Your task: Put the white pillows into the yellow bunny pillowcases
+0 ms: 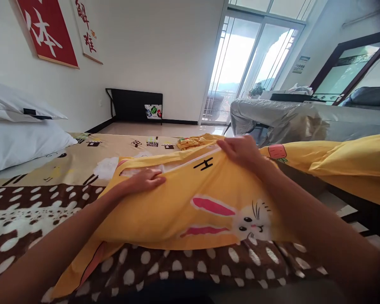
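A yellow pillowcase with a printed rabbit and a black letter lies across the bed in front of me. Its long opening runs along the far side, and white material shows inside. My left hand is closed on the near lip of this opening, fingers curled and the tips partly hidden. At the far right end, my right hand grips the pillowcase edge, drawing folds in the cloth. Beyond it lies a bunched piece of yellow cloth.
White pillows are stacked at left on the patterned bedding. More yellow fabric with a carrot print spreads at right. Behind it stands furniture under plastic sheeting. A black folded panel leans against the back wall.
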